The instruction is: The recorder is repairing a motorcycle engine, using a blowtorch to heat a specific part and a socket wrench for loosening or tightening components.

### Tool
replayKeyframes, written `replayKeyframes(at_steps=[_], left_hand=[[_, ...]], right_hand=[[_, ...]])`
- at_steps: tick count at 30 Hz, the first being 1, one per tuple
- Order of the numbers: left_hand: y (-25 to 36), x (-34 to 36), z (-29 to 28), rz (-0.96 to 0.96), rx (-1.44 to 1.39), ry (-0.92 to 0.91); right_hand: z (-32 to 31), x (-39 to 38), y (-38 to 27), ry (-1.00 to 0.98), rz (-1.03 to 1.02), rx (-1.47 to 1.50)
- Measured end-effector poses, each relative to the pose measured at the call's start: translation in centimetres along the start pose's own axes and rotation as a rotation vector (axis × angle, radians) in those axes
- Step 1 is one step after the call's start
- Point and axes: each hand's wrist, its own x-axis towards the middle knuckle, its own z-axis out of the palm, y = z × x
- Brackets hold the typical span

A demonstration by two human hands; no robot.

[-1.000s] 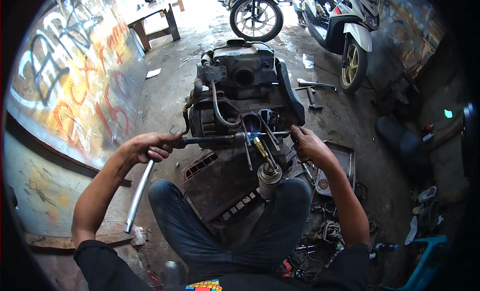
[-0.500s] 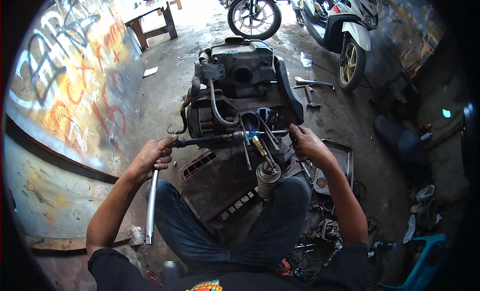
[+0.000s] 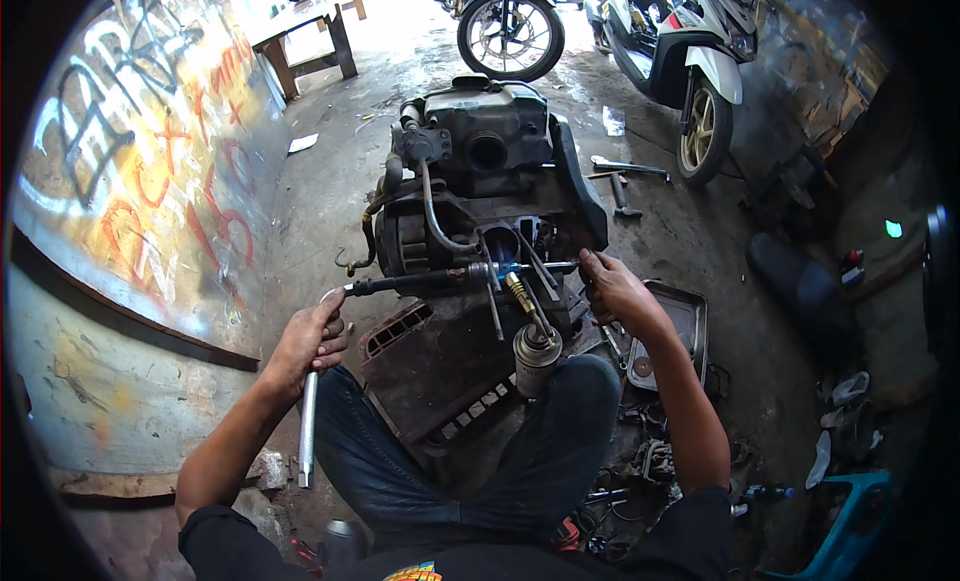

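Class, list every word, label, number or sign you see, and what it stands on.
Wall: big dark, white and red painted lettering, not copied out.
Shirt: bright print, cut off, unreadable.
Scooter: any markings too small to read.
Can: any label too blurred to read.
Metal bar, left hand: none legible.

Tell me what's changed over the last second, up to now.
The left grip has moved down toward the person and slightly right, carrying the silver bar; the bar's lower end has swung right, so it now hangs almost straight down in the picture. Nothing was visibly taken hold of or let go. The right grip stays at the thin silver rod; the canister stands as before.
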Motion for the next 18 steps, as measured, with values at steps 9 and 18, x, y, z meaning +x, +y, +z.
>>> replayKeyframes(at_steps=[9, 18], left_hand=[[-0.8, 0.0, 0.2, 0.113, 0.006, 0.040], [-1.0, 0.6, -0.8, 0.138, 0.162, 0.009]], right_hand=[[0.3, -0.1, -0.3, 0.038, 0.001, -0.069], [0.4, -0.2, -0.6, 0.045, 0.010, -0.072]])
